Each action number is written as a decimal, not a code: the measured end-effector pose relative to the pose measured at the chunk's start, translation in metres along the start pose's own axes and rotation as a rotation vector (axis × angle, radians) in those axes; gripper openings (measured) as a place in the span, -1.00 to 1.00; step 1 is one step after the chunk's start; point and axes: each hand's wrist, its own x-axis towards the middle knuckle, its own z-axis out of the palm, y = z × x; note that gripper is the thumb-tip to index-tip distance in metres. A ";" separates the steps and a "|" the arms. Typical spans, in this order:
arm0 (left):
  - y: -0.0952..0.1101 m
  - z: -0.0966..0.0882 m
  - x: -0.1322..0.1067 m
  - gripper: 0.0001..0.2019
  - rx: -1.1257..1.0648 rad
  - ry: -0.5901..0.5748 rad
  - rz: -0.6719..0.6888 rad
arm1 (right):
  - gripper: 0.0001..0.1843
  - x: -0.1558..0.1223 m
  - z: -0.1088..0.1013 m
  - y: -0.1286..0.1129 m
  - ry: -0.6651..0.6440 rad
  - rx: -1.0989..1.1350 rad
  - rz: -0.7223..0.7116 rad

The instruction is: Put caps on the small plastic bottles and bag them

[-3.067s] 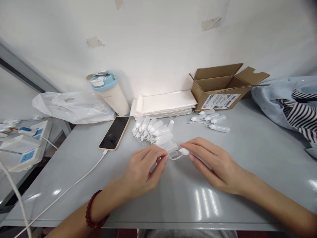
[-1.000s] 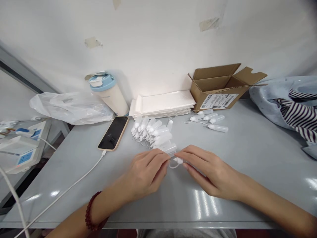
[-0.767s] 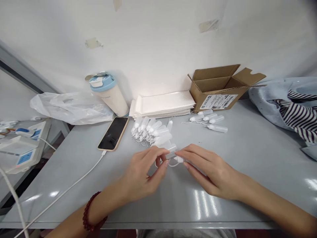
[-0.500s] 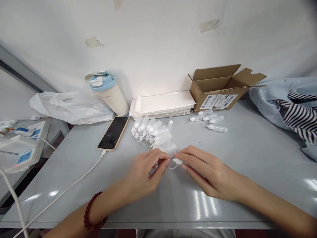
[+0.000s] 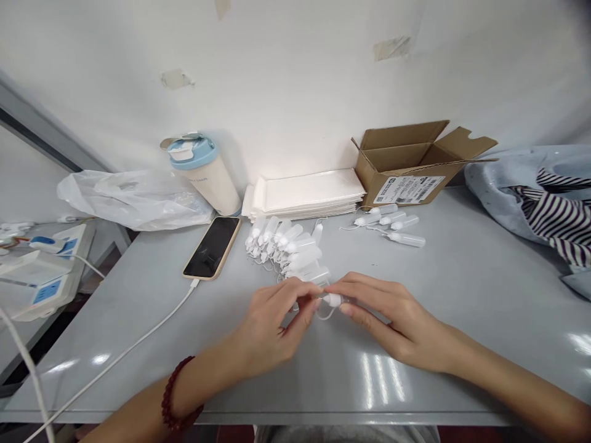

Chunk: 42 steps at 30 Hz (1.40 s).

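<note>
A small translucent squeeze bottle with a white cap (image 5: 332,299) lies sideways between my hands. My right hand (image 5: 392,314) grips its body between thumb and fingers, hiding most of it. At the thin tip of the bottle, the thumb and forefinger of my left hand (image 5: 281,320) are pinched together. A white strap (image 5: 327,315) loops below the cap. Just beyond my left hand lies a pile of similar squeeze bottles (image 5: 290,243), their straps tangled. Several more bottles (image 5: 406,239) lie farther right, in front of the carton.
A stack of white packets (image 5: 309,192) and an open cardboard box (image 5: 409,175) stand against the wall. On the left are a phone (image 5: 212,248) with its cable, a tumbler (image 5: 207,178) and a plastic bag (image 5: 133,197). Cloth (image 5: 530,203) lies at right.
Both hands have shifted very slightly, with the bottle still between them. A little more of its white cap shows. The other things lie as before.
</note>
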 end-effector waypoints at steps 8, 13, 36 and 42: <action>0.009 -0.010 0.009 -0.92 -0.126 -0.085 -0.174 | -0.69 0.000 -0.004 -0.001 0.000 -0.028 0.015; 0.010 -0.010 0.007 -0.82 -0.218 -0.141 -0.288 | -0.69 0.000 -0.003 -0.002 0.000 -0.026 0.017; 0.005 -0.001 0.005 -0.94 -0.073 -0.052 -0.078 | -0.70 0.000 0.000 0.000 0.038 -0.061 -0.009; 0.004 -0.002 0.002 -0.87 -0.127 -0.068 -0.100 | -0.70 -0.002 0.002 0.002 0.059 -0.088 -0.054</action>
